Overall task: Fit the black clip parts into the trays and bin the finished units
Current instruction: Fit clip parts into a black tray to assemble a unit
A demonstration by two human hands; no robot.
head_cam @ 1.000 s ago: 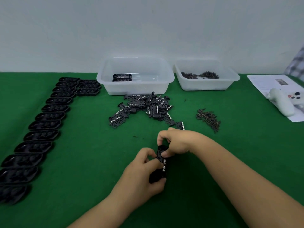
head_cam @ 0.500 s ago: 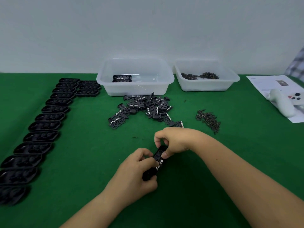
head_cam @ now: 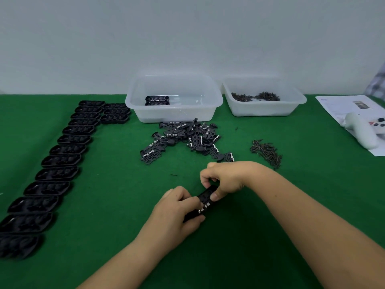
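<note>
Both hands hold one black tray with a clip part (head_cam: 205, 200) low over the green table, tilted so its far end points up and right. My left hand (head_cam: 177, 211) grips the near end. My right hand (head_cam: 223, 180) pinches the far end between thumb and fingers. A heap of loose black clip parts (head_cam: 187, 138) lies beyond the hands. A long row of empty black trays (head_cam: 62, 159) runs down the left side. The clear bin (head_cam: 175, 99) at the back holds finished units (head_cam: 157, 100).
A second clear bin (head_cam: 264, 101) with small dark screws stands at the back right. A loose pile of screws (head_cam: 266, 153) lies right of the hands. A white controller (head_cam: 362, 132) rests on a paper sheet (head_cam: 341, 105) at the far right.
The held unit has rotated from nearly upright in view to a diagonal. Both hands have shifted slightly left and away with it.
</note>
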